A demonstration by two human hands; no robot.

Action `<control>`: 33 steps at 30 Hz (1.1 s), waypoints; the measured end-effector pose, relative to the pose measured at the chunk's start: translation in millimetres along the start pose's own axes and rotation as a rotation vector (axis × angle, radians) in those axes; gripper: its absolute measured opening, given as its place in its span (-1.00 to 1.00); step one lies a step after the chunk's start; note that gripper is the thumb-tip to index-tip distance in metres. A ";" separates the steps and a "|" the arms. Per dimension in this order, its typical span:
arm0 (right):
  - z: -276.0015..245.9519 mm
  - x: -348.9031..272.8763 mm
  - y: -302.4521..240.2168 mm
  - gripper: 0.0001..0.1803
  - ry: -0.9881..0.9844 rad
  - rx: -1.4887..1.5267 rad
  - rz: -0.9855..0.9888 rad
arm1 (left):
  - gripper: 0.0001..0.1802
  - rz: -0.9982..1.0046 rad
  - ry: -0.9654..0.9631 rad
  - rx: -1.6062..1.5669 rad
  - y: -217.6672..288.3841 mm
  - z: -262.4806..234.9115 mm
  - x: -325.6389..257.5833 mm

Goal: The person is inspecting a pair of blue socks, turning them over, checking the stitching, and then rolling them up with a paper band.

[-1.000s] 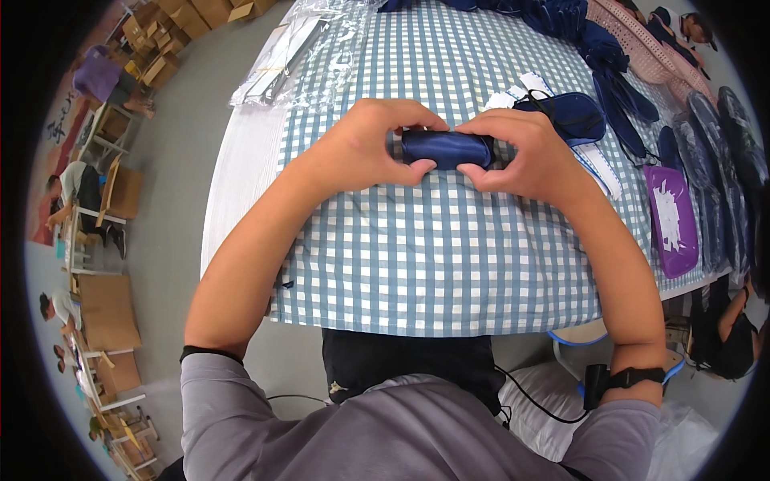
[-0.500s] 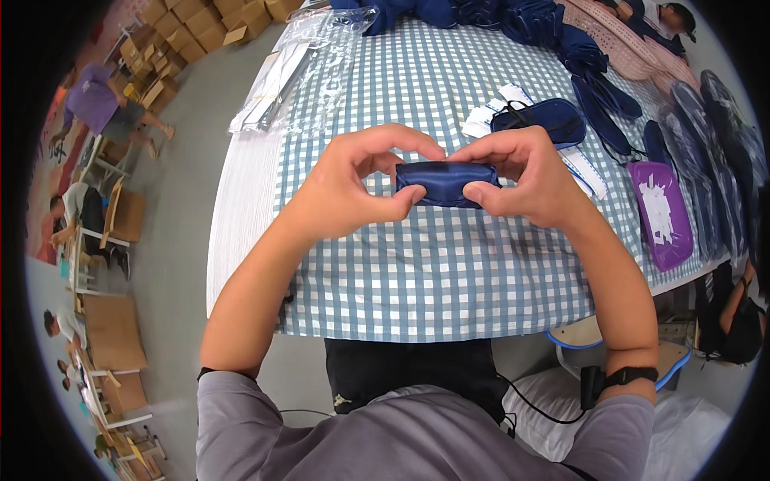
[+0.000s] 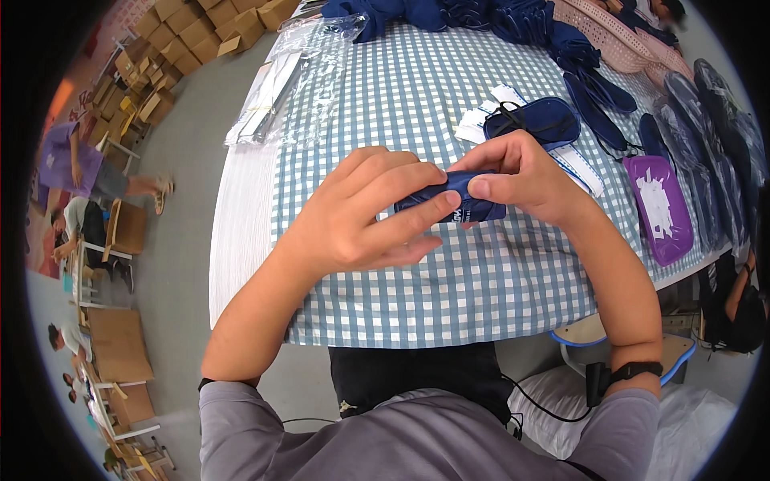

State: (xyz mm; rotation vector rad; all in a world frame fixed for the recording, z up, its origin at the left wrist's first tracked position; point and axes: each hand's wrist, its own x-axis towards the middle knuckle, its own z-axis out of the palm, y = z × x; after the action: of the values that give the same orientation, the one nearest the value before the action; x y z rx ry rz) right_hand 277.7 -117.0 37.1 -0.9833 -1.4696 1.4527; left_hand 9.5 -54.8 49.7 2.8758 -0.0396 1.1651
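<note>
Above the checked cloth, both hands hold a small folded navy fabric piece [image 3: 479, 210] with white print on its lower face. My left hand [image 3: 353, 204] has its back turned up; two fingers lie across the piece's left part and hide it, while a lower finger sticks out free. My right hand [image 3: 525, 180] pinches the right end, thumb on top and the other fingers behind. Just beyond the right hand lies a flat, rounded navy fabric piece [image 3: 553, 120] with black straps, on white strips with blue marks [image 3: 579, 168].
A purple rounded pouch [image 3: 659, 210] lies at the right, beside plastic-wrapped navy items [image 3: 706, 152]. Navy fabric pieces [image 3: 497, 16] are heaped at the back. Clear plastic bags [image 3: 309, 88] lie at the far left. Cardboard boxes [image 3: 192, 32] and other people fill the background.
My left hand has shifted from pinching the left end to laying its fingers over the piece. The piece has turned, showing white print. My right hand keeps its pinch.
</note>
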 end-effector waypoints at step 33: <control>30.2 -10.8 -24.8 -0.66 0.034 -0.182 0.158 | -0.67 -1.243 -0.218 -1.028 12.1 -12.3 4.6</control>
State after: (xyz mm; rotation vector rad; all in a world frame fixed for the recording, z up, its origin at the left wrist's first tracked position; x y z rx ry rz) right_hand 253.7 -138.4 61.9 -1.2542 -1.5484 1.4225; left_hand 3.8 -66.3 62.1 1.5272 0.7537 0.3442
